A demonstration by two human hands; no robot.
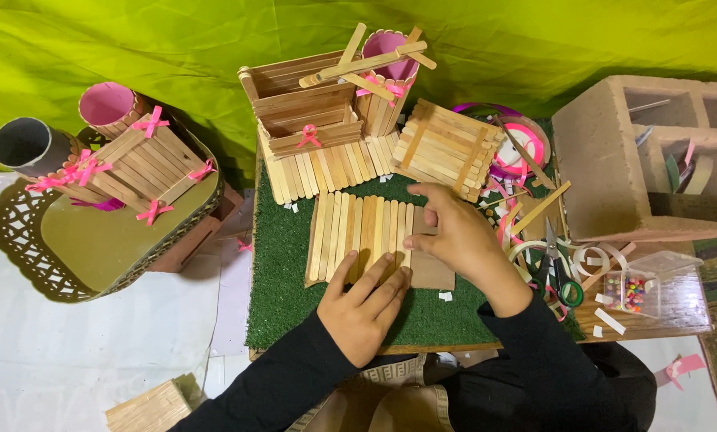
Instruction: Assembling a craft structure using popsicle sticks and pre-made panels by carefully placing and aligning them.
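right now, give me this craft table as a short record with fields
left hand: left hand flat, fingers spread on the row of craft sticks
right hand: right hand pressing the right end of the row, over the cardboard backing
surface: green turf mat
behind: stick box with pink bow, flat stick panel
right side: scissors, clear bead box, concrete block
left side: gold tray holding a ribboned stick holder
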